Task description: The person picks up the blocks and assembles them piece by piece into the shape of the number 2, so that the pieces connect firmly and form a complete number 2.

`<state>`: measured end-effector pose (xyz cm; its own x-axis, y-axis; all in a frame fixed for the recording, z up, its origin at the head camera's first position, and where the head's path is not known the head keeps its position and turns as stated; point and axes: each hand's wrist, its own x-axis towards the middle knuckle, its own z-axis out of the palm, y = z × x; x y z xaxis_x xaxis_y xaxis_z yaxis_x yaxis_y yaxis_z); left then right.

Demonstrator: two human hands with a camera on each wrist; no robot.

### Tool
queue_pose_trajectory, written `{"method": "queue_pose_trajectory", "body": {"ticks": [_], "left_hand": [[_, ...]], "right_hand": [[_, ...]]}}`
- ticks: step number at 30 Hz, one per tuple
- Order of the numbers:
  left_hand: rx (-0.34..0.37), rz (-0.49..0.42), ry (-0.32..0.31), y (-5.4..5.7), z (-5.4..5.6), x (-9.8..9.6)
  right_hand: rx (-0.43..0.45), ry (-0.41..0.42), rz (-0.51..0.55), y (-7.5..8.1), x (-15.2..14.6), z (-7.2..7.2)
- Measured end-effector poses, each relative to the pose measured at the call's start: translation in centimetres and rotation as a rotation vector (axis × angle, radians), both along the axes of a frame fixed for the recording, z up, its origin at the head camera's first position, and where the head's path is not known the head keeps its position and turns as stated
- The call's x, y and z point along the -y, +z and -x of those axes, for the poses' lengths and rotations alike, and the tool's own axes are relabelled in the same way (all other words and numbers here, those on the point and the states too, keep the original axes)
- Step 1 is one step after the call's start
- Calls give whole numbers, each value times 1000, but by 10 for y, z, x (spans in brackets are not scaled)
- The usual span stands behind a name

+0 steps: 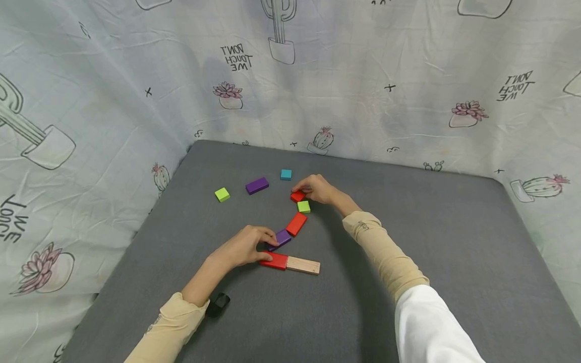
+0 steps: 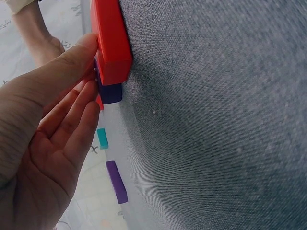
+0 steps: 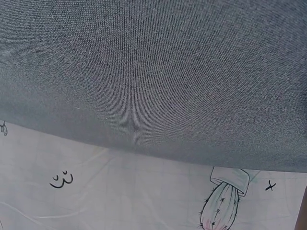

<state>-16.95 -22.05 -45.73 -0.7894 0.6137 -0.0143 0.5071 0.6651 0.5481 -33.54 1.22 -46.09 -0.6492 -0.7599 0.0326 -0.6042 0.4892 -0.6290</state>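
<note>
A curved row on the grey cloth joins a bare wooden block, a long red block (image 1: 275, 260), a purple block (image 1: 282, 238), a second red block (image 1: 297, 224), a lime green block (image 1: 303, 207) and a small red block (image 1: 297, 196) at its far end. My left hand (image 1: 247, 245) touches two of them, thumb against the long red block (image 2: 112, 43) and fingertips at the purple block (image 2: 111, 92). With thumb and fingers my right hand (image 1: 320, 190) pinches the small red block beside the green one. The right wrist view shows neither blocks nor fingers.
Beyond the row lie a teal block (image 1: 286, 175), a loose purple block (image 1: 257, 186) and another lime green block (image 1: 222, 194). The wooden block (image 1: 303, 265) forms the row's near end. A black object (image 1: 219, 304) sits by the left sleeve. Printed curtain (image 1: 345, 60) borders the table.
</note>
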Motion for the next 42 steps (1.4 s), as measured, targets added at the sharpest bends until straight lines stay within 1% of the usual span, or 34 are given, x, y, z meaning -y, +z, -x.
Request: {"method": "queue_pose_trajectory", "body": {"ticks": [5, 8, 10, 12, 14, 18, 20, 21, 22, 24, 28, 32, 35, 37, 40, 42], "left_hand": [[-12, 0, -7, 0, 0, 1], [-19, 0, -13, -1, 0, 2], [-27, -2, -15, -1, -1, 2], [-27, -4, -10, -2, -2, 2], [-29, -4, -8, -3, -4, 2], [-16, -8, -19, -6, -5, 0], [-9, -13, -25, -6, -4, -1], [-8, -17, -25, -5, -4, -1], [-10, -17, -24, -5, -3, -1], [-5, -23, -19, -4, -2, -1], [-15, -15, -17, -3, -2, 2], [-25, -16, -21, -4, -4, 2], [-24, -29, -22, -5, -3, 1], [-26, -34, -23, -5, -3, 1], [-27, -34, -18, -4, -2, 1], [-26, -32, -16, -3, -2, 2]], "right_hand": [[23, -4, 9, 1, 1, 0], [26, -24, 12, 2, -1, 1], [10, -59, 8, 3, -2, 3], [-3, -117, 6, 4, -2, 5], [-11, -193, -12, 4, 0, 7], [59, -365, -51, 2, 5, 10], [86, -424, -57, 1, 8, 12], [97, -440, -56, 1, 10, 13], [100, -447, -57, 2, 12, 14], [96, -431, -62, 3, 19, 15], [81, -347, -100, 5, 34, 16], [7, -294, -192, 1, 47, 14], [-57, -285, -275, -1, 53, 13], [-81, -285, -309, -1, 57, 13], [-106, -286, -314, 0, 60, 13], [-104, -290, -310, 0, 61, 15]]}}
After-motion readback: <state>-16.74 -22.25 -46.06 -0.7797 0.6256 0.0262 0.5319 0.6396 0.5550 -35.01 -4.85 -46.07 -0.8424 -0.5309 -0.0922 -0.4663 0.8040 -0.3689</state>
